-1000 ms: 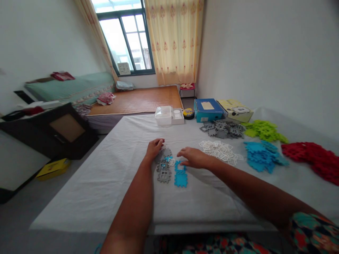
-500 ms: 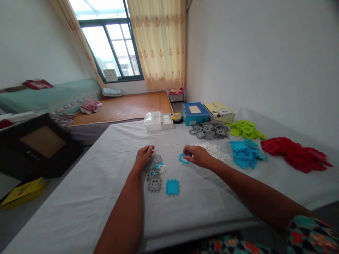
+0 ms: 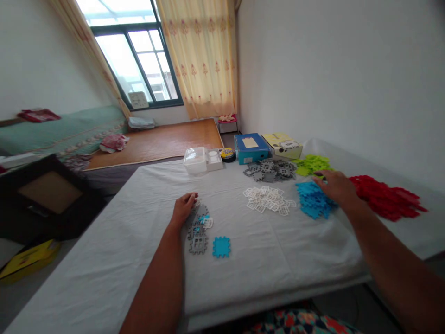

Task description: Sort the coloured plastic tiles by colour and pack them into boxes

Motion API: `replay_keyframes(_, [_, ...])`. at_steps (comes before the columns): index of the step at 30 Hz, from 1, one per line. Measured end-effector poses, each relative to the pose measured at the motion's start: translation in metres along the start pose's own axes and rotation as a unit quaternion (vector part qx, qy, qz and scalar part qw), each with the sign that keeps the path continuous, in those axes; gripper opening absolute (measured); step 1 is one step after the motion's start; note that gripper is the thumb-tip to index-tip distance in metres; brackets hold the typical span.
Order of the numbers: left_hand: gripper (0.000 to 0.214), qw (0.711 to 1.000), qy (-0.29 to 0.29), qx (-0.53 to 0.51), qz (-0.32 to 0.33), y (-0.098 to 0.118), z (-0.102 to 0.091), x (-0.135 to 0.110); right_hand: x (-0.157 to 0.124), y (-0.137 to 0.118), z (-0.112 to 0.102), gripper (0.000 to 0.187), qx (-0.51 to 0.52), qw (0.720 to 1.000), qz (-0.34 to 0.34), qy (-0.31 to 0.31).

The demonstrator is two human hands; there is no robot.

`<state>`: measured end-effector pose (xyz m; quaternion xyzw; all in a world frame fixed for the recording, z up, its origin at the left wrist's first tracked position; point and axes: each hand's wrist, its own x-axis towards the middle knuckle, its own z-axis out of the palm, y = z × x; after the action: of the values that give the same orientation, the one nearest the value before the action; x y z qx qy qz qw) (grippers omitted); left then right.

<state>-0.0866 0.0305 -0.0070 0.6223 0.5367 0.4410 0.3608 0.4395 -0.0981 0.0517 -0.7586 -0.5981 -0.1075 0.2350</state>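
From my remote station, I see a dark cabinet [image 3: 48,195] at far left, with a yellow box [image 3: 29,262] on the floor below it. A bed with a brown mat [image 3: 167,139] lies beyond the table's far edge, under a window [image 3: 139,60] and a yellow curtain [image 3: 203,60]; a plain wall [image 3: 330,74] fills the right.

The table [image 3: 125,250] wears a creased white cloth. Along its far edge, left to right, I count a clear plastic box [image 3: 195,161], a small white box [image 3: 214,160], a round tin [image 3: 228,155], a blue box [image 3: 251,149] and a pale yellow box [image 3: 282,146]. Grey tiles [image 3: 198,243] overlap near the middle, with a white frame piece [image 3: 207,223] beside them; one flat blue tile [image 3: 221,247] lies apart, toward the near edge. Further right sit a white pile [image 3: 267,199], a grey pile [image 3: 269,170], a blue pile [image 3: 311,200], a lime pile [image 3: 314,163] and, nearest the right edge, a red pile [image 3: 385,197].

My view has the left hand [image 3: 183,208] half curled, fingertips close together, at the far end of the grey tiles; I can't tell whether it grips the white bit there. The right hand [image 3: 334,185] is over the blue pile, thumb and fingers slightly parted; whether it holds a tile, I can't tell.
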Motion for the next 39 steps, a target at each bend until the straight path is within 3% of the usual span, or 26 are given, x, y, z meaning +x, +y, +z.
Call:
replay_keyframes(2, [0.051, 1.0, 0.004, -0.005, 0.003, 0.001, 0.001, -0.001, -0.011, -0.051, 0.004, 0.037, 0.061, 0.995, -0.072, -0.014])
replay_keyframes(3, [0.05, 1.0, 0.009, -0.008, 0.003, 0.001, 0.002, -0.002, -0.021, -0.083, 0.007, 0.036, 0.111, 0.985, -0.122, -0.052])
replay_keyframes(5, [0.048, 1.0, 0.019, -0.012, 0.002, 0.001, 0.003, -0.002, -0.046, -0.149, 0.012, 0.032, 0.193, 0.939, -0.246, -0.141])
replay_keyframes(7, [0.048, 1.0, 0.028, -0.014, 0.001, -0.001, 0.003, -0.002, -0.076, -0.207, 0.019, 0.033, 0.225, 0.875, -0.366, -0.22])
replay_keyframes(9, [0.047, 0.999, 0.035, -0.015, 0.001, -0.004, 0.002, -0.001, -0.102, -0.247, 0.03, 0.042, 0.208, 0.835, -0.435, -0.265])
replay_keyframes(12, [0.046, 0.999, 0.039, -0.018, 0.005, -0.005, 0.001, -0.001, -0.124, -0.274, 0.044, 0.046, 0.152, 0.836, -0.458, -0.261])
replay_keyframes(17, [0.046, 0.999, 0.029, -0.018, 0.01, -0.003, 0.0, -0.001, -0.117, -0.261, 0.042, 0.033, 0.183, 0.839, -0.439, -0.264])
replay_keyframes(19, [0.048, 1.0, 0.028, -0.011, 0.007, -0.004, 0.0, 0.0, -0.102, -0.239, 0.036, 0.034, 0.202, 0.868, -0.378, -0.249])
replay_keyframes(22, [0.05, 1.0, 0.028, -0.001, 0.007, -0.007, -0.001, 0.003, -0.072, -0.18, 0.027, 0.032, 0.181, 0.937, -0.258, -0.151])
replay_keyframes(25, [0.047, 0.999, 0.033, 0.007, 0.012, -0.009, -0.001, 0.004, -0.043, -0.1, 0.019, 0.035, 0.084, 0.983, -0.155, -0.047])
replay_keyframes(28, [0.043, 0.998, 0.048, 0.011, 0.032, -0.006, 0.001, 0.003, -0.029, -0.029, 0.016, 0.039, -0.018, 0.996, -0.087, -0.024])
replay_keyframes(30, [0.041, 0.998, 0.049, 0.009, 0.049, -0.002, 0.007, 0.001, -0.025, -0.005, 0.019, 0.042, -0.051, 0.995, -0.08, -0.025])
replay_keyframes(32, [0.041, 0.998, 0.037, 0.001, 0.057, 0.004, 0.018, -0.002, -0.023, -0.004, 0.022, 0.044, -0.05, 0.994, -0.096, -0.018])
replay_keyframes(34, [0.045, 0.998, 0.002, -0.03, 0.058, 0.01, 0.032, -0.006, -0.024, -0.027, 0.025, 0.042, -0.017, 0.991, -0.131, -0.018])
replay_keyframes(37, [0.054, 0.98, -0.101, -0.172, 0.03, 0.02, 0.044, -0.012, -0.027, -0.09, 0.025, 0.037, 0.083, 0.972, -0.211, -0.061])
replay_keyframes(39, [0.056, 0.959, -0.131, -0.252, -0.002, 0.022, 0.041, -0.013, -0.031, -0.14, 0.027, 0.033, 0.149, 0.944, -0.272, -0.109])
